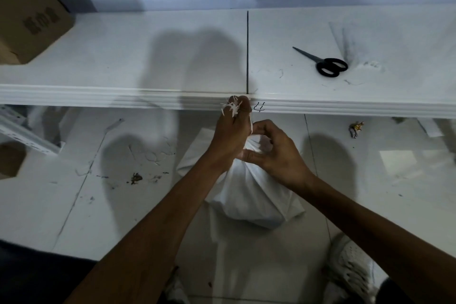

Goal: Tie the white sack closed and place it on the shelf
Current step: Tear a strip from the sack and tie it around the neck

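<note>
Both hands are working at the neck of the white sack (249, 197), both forearms reaching in from the bottom of the view.

Left hand (229, 131): raised above the neck in a fist, knuckles up, right in front of the shelf edge. It's clenched on a white string (230, 107); frayed ends stick out of the top of the fist, and a thin strand runs down its right side toward the neck.

Right hand (271, 155): lower and just beside the left, wrist bent. The fingers curl over the bunched cloth and the thumb sits underneath, so it's pinching the gathered neck. Can't tell whether a knot is formed; the fingers cover it.

The sack stands on the tiled floor (74, 205), below and in front of the shelf (123, 99), with the body bulging under the hands.

On the shelf top: black scissors (325, 63) lie to the right, a cardboard box (29, 15) sits at far left. A white shoe (350, 264) is at lower right, near the sack. Scraps of litter (135, 177) lie on the floor to the left.
</note>
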{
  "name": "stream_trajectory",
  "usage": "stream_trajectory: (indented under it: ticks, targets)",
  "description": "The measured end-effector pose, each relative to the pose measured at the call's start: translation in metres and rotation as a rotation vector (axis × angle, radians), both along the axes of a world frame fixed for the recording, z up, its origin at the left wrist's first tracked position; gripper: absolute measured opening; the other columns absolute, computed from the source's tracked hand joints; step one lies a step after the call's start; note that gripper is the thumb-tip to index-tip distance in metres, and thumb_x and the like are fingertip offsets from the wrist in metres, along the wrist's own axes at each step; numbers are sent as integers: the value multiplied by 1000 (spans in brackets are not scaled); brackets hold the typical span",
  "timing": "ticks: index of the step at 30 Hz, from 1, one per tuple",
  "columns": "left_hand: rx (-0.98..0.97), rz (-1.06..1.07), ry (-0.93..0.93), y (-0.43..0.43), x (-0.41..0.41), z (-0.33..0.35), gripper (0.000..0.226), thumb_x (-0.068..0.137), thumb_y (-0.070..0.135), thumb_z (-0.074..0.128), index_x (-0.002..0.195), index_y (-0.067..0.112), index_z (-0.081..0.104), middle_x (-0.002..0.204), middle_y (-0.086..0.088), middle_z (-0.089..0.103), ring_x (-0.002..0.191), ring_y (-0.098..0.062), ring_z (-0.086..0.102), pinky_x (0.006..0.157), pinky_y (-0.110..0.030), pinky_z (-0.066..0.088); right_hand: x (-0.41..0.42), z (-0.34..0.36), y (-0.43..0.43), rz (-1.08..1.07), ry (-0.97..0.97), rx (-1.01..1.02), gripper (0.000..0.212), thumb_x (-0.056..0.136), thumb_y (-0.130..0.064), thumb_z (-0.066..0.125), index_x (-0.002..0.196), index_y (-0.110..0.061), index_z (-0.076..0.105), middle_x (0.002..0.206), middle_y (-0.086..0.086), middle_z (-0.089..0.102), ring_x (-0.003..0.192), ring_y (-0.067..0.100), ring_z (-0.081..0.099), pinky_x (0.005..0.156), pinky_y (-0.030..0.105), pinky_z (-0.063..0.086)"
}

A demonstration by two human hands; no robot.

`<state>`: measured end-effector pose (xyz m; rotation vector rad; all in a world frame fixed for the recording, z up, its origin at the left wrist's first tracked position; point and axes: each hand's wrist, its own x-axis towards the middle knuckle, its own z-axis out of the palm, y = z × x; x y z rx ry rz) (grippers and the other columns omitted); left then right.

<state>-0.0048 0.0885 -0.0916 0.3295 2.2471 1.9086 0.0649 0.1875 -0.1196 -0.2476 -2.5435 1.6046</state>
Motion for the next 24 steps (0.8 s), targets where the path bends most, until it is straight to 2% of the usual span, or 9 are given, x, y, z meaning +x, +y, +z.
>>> stream_trajectory:
  ticks: [2, 5, 7, 9, 12, 15, 19, 21, 24]
  targets:
    - [18, -8, -34, 0, -1, 2, 38, 104, 41, 32, 77, 21, 51, 53, 7, 45, 46, 1, 46, 56, -16, 40, 0, 0, 1, 17, -39, -50, 63, 61, -48, 84, 109, -20, 56, 112, -7, 66, 107, 8, 61, 91, 31, 50]
    - [6, -37, -103, -1, 0, 3, 39, 103, 45, 30, 87, 22, 57, 59, 4, 49, 56, -3, 50, 62, -17, 43, 0, -3, 1, 39, -79, -119, 72, 55, -59, 79, 108, -20, 52, 111, -5, 67, 109, 11, 62, 95, 40, 50]
    - [-6, -67, -129, -1, 1, 1, 43, 102, 46, 30, 97, 17, 61, 64, 2, 49, 60, -6, 50, 63, -17, 43, 1, -3, 1, 35, -102, -95, 67, 58, -57, 80, 107, -20, 53, 109, -5, 67, 105, 12, 62, 91, 39, 52]
    - [16, -95, -143, -2, 1, 1, 45, 102, 46, 30, 101, 13, 60, 59, 2, 46, 55, -5, 47, 58, -14, 42, 3, -2, -1, 14, -105, -37, 56, 66, -49, 82, 105, -20, 55, 107, -8, 66, 101, 9, 62, 85, 32, 51]
    - [47, -66, -126, -4, -3, 1, 42, 102, 47, 30, 92, 17, 59, 56, 4, 44, 49, -4, 45, 53, -14, 41, 7, 1, -9, -77, 78, 129, 49, 69, -47, 80, 101, -22, 52, 105, -4, 61, 96, 13, 59, 80, 29, 50]
    - [66, 17, -159, -4, -4, 1, 41, 101, 49, 32, 88, 21, 58, 58, 5, 46, 47, -1, 47, 53, -17, 40, 8, 1, -12, -54, 280, 392, 38, 80, -51, 66, 99, -20, 58, 106, 1, 59, 98, 18, 55, 85, 31, 42]
    - [99, 86, -161, -2, -3, 0, 41, 101, 47, 31, 85, 20, 56, 54, 7, 47, 44, 1, 46, 52, -19, 39, 13, -2, -13, -8, 460, 725, 27, 93, -31, 56, 95, -7, 68, 98, 12, 68, 90, 25, 59, 78, 36, 48]
    - [116, 128, -146, -3, -5, 0, 42, 101, 47, 31, 84, 19, 56, 49, 11, 48, 45, 0, 46, 57, -22, 39, 13, -4, -15, -22, 523, 872, 23, 94, -23, 58, 95, -3, 69, 94, 14, 70, 86, 29, 63, 75, 37, 49]
    - [124, 182, -148, -5, -7, -1, 43, 102, 47, 31, 81, 20, 57, 54, 6, 49, 51, -6, 48, 62, -28, 42, 11, 0, -14, -21, 533, 964, 21, 94, -20, 57, 93, -3, 69, 90, 14, 69, 81, 31, 62, 70, 38, 46]
